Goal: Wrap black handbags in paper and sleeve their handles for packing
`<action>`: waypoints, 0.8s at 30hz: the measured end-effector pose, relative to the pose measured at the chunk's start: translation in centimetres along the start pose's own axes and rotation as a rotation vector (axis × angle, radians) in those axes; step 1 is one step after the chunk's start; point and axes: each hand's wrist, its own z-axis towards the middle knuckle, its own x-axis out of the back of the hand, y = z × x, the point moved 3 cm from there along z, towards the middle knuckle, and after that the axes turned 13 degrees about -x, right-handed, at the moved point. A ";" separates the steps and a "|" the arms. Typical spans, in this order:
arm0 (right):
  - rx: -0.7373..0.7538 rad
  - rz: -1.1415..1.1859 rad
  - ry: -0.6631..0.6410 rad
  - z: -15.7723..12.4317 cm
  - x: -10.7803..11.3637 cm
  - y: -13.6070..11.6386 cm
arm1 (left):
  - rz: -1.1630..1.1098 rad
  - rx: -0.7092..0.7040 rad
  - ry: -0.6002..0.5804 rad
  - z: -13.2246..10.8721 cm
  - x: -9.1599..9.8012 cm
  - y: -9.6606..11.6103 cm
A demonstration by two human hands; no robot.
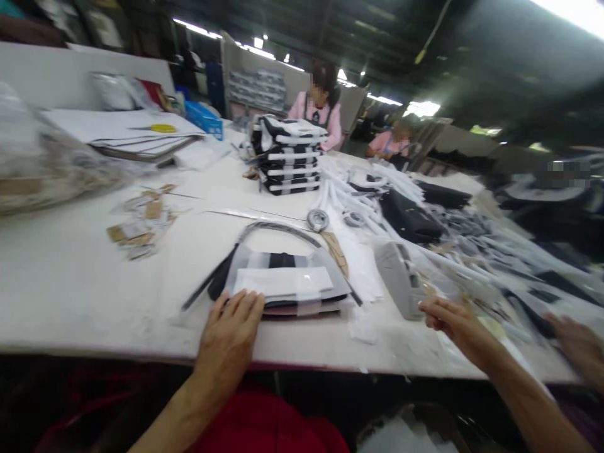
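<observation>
My left hand lies flat with fingers stretched out on the near left corner of a grey and black handbag that lies on the white table. A white paper sheet rests on the bag, and its curved handle arches toward the back. My right hand hovers to the right, fingers loosely curled, just beside a grey tape dispenser. It holds nothing that I can make out.
A stack of wrapped bags stands at the back. Tape rolls, white paper strips and black bags cover the right side. Tags lie at left. Another person's hand is at far right. Two people sit behind.
</observation>
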 end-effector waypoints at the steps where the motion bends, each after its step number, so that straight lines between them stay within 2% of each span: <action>1: 0.070 -0.067 -0.074 -0.3 -1.4 -2.5 | -0.008 0.024 -0.015 0.1 0.0 0.2; 4: 0.230 -0.267 -0.421 -2.0 -7.9 -10.1 | -0.027 0.076 -0.059 0.1 -0.1 0.3; 6: 0.253 -0.397 -0.670 -3.7 -13.1 -14.4 | -0.033 0.090 -0.055 0.0 -0.1 0.4; 9: 0.330 -0.579 -0.948 -5.5 -20.3 -19.0 | -0.036 0.101 -0.037 -0.1 0.0 0.6; 11: 0.435 -0.729 -1.032 -5.6 -24.0 -21.0 | -0.041 0.106 -0.023 -0.1 0.0 0.6; 14: 0.581 -1.003 -1.006 -4.6 -28.2 -22.9 | -0.066 0.114 -0.004 -0.1 -0.2 0.4; 17: 0.639 -1.273 -0.954 -3.7 -31.5 -24.0 | -0.090 0.121 0.027 -0.2 -0.4 0.3; 20: 0.693 -1.572 -0.852 -3.7 -34.2 -24.7 | -0.122 0.129 0.040 -0.3 -0.5 0.2; 22: 0.795 -1.735 -0.772 -4.0 -35.7 -25.0 | -0.147 0.128 0.039 -0.5 -0.6 0.2; 24: 0.917 -1.825 -0.744 -4.3 -36.9 -25.1 | -0.164 0.127 0.042 -0.5 -0.6 0.1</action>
